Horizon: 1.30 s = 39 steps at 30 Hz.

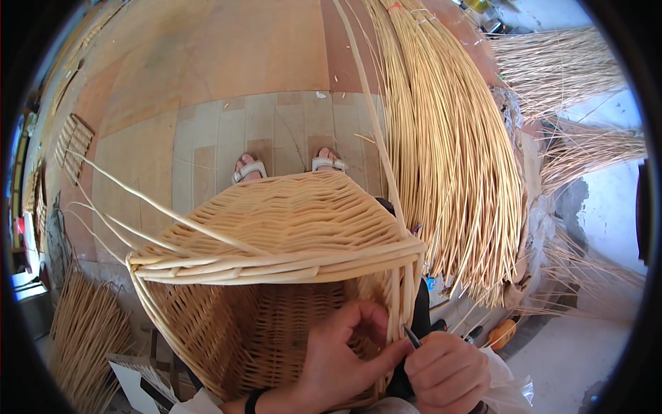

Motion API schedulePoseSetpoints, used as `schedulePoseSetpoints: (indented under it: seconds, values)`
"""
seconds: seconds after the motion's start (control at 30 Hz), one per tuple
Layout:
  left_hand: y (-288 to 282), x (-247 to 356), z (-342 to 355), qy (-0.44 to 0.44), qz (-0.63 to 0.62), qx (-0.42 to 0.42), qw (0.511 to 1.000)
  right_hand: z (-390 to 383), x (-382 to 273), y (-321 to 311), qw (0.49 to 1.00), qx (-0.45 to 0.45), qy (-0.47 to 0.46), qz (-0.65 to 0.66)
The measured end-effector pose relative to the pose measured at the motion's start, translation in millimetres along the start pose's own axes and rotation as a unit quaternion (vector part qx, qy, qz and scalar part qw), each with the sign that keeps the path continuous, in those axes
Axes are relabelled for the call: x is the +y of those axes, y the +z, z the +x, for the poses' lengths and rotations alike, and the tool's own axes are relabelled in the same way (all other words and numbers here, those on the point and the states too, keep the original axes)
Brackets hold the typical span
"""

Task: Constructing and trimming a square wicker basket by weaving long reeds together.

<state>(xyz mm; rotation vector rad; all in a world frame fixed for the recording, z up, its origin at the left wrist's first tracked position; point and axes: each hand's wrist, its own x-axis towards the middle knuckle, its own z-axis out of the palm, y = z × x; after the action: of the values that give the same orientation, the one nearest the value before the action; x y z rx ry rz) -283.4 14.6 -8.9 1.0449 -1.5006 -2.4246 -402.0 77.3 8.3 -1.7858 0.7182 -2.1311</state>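
A pale wicker basket (296, 214) lies across my lap with its opening toward me. Inside the opening, near the right edge, my left hand (338, 355) is closed on the basket's rim, thumb and fingers pinching the woven strands. Against the outside of that same edge, my right hand (448, 372) makes a fist around a dark pointed tool (412, 337). Only the tip of this tool shows, close to my left thumb; its handle is hidden in the fist. Loose rods (162, 205) stick out from the basket's left side, and a long rod (376, 124) rises from its right corner.
A large bundle of straw-coloured rods (455, 152) lies to the right, with further bundles (558, 69) beyond it. More rods (89, 338) stand at the lower left. An orange-handled item (502, 334) rests right of my right hand. Wood-patterned flooring (227, 48) stretches ahead.
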Motion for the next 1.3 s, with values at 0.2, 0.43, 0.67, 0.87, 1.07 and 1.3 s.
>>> schedulePoseSetpoints:
  seconds: [0.2, 0.43, 0.67, 0.87, 1.07, 1.3]
  values:
    - [2, 3, -1, 0.035, -0.009, 0.017, 0.999, -2, -1, 4, 1.000, 0.020, 0.017, -0.015]
    - [2, 5, 0, 0.061, 0.034, 0.041, 0.997, -3, 2, 6, 0.999, -0.009, 0.026, -0.016]
    - [5, -3, -3, 0.050, -0.049, 0.058, 0.996, -4, 3, 2, 0.998, -0.030, 0.046, -0.018]
    - [10, 0, -5, 0.022, -0.074, 0.068, 0.995, -9, 0, 4, 0.998, -0.010, 0.050, -0.039]
    - [16, 4, -5, -0.013, -0.109, 0.083, 0.990, -12, -2, 5, 0.997, 0.028, 0.046, -0.055]
    - [18, 1, -2, 0.007, -0.058, 0.091, 0.994, -15, -3, 6, 0.993, 0.052, 0.074, -0.072]
